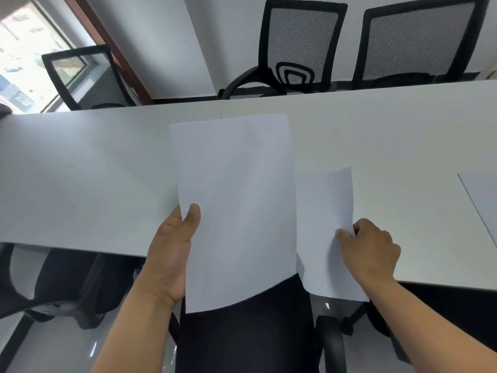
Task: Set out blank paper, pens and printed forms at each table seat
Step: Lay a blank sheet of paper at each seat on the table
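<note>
Left hand [172, 254] grips the paper stack [236, 205]; right hand [371, 249] pinches one sheet [325, 227], ready to lay on the desk [94, 170].

We see smooth, matt white paper sheets [236, 200] over a matt white table [80, 170]. The chairs [301, 47] have black mesh backs, and the floor [80, 345] looks glossy.
</note>
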The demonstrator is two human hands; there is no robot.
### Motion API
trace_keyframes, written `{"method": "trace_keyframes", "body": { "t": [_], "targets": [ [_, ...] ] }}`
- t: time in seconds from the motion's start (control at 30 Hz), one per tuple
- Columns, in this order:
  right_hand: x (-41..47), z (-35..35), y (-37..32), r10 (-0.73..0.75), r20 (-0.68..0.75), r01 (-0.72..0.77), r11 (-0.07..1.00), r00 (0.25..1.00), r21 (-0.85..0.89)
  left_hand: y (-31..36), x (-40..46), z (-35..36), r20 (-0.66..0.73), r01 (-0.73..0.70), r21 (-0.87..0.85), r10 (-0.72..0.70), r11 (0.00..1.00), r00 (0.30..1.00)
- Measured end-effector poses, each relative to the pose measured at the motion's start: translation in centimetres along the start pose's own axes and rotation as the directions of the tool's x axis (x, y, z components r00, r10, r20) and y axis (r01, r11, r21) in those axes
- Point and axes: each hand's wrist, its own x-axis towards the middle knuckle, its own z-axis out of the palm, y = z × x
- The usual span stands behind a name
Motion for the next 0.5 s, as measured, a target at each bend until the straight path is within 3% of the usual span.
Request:
{"method": "trace_keyframes", "body": {
  "t": [0.5],
  "targets": [
    [0.0,-0.2,-0.2,-0.019,0.028,0.02,1.0,0.999,-0.02,0.7,-1.1,0.1,0.054,0.063,-0.037,-0.061,0.997,0.997]
  ]
}}
